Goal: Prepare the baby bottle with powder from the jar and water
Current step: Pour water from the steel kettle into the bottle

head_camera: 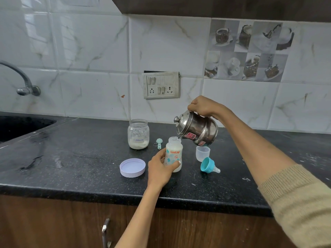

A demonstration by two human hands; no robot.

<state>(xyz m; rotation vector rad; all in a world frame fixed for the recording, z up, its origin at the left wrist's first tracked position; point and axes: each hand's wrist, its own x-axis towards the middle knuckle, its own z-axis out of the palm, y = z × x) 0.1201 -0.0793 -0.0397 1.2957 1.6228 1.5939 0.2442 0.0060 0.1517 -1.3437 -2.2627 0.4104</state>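
The baby bottle (174, 151) stands upright and uncapped on the black counter (71, 158), with whitish liquid in its lower part. My left hand (159, 169) grips its base. My right hand (202, 106) holds a steel kettle (197, 130) by the handle, tilted left with its spout at the bottle's mouth. Behind, the open glass powder jar (138, 134) labelled "Formula" holds a little white powder. A small teal scoop (159, 143) lies between jar and bottle.
The jar's lilac lid (132, 167) lies upside down left of the bottle. A clear bottle cap (202, 153) and the teal nipple ring (209, 165) sit to the right. A sink (19, 126) and tap (21, 79) are at far left.
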